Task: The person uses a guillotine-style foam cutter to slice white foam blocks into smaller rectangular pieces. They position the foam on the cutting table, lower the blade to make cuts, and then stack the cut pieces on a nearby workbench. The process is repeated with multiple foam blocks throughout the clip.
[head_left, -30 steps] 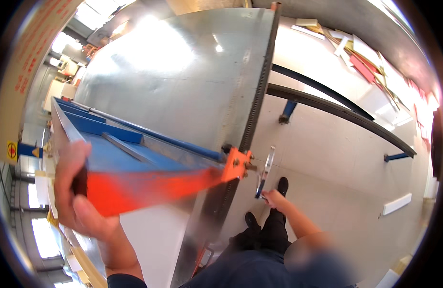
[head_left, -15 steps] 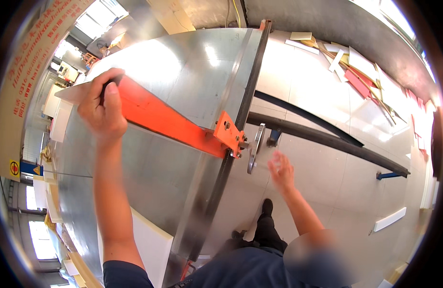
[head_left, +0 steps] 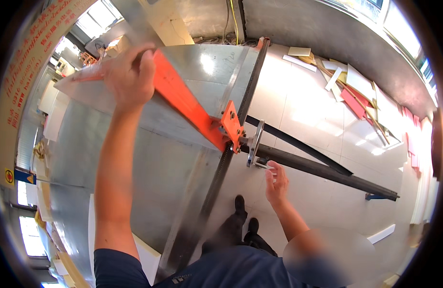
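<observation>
An orange metal guide bar [head_left: 180, 98] stands on edge across the grey metal machine table [head_left: 159, 165]. My left hand [head_left: 130, 79] is closed over the top of the bar, slightly blurred. At the bar's right end, an orange bracket [head_left: 232, 126] with bolts sits at the black toothed rail [head_left: 216, 180] along the table edge. A shiny handwheel [head_left: 256, 143] sticks out beyond that bracket. My right hand [head_left: 276, 185] has its fingers curled round the small handle [head_left: 261, 165] of the wheel, which is partly hidden by the fingers.
Dark metal bars [head_left: 322, 164] jut out from the table over the tiled floor. Board offcuts [head_left: 358, 93] lie against the far right wall. A white board [head_left: 147, 254] is beside my left arm, and a white strip [head_left: 381, 234] lies at lower right. A printed beige panel [head_left: 27, 81] rises at left.
My left hand has shifted right and farther away along with the orange bar, which now slants more steeply. My right hand has come from open air to the handwheel's handle.
</observation>
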`<control>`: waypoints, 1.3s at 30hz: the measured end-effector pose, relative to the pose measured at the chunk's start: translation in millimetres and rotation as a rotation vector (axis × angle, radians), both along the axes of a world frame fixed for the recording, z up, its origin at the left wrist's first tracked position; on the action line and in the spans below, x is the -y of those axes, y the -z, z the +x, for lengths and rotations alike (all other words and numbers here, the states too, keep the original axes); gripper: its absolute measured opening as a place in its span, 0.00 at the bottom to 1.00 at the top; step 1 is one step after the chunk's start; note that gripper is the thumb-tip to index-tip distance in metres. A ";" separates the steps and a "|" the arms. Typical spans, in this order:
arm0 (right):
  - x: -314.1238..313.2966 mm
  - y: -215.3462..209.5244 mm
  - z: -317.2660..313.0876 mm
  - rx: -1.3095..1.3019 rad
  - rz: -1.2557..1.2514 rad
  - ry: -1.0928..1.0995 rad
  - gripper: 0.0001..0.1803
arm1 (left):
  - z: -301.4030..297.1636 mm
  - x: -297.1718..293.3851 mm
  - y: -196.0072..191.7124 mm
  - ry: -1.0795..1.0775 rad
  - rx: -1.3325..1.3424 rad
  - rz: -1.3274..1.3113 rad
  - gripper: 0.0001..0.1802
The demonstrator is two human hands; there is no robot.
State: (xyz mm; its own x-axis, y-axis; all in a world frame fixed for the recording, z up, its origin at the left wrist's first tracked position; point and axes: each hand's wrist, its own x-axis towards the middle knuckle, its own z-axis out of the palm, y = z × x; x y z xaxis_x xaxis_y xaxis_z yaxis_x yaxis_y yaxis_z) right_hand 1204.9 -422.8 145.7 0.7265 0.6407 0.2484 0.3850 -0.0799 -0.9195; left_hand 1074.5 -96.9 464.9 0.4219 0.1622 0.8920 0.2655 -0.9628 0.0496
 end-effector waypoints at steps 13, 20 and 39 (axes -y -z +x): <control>-116.6 -39.0 44.6 0.035 -0.054 -0.169 0.14 | 121.3 -70.4 0.0 -0.129 0.122 0.094 0.13; -164.9 -28.0 81.7 0.051 -0.050 -0.147 0.13 | 178.3 -95.4 -15.9 -0.092 0.162 0.134 0.11; -278.0 13.0 285.0 0.013 -0.008 -0.122 0.15 | 325.6 -198.4 -10.1 0.014 0.011 -0.105 0.13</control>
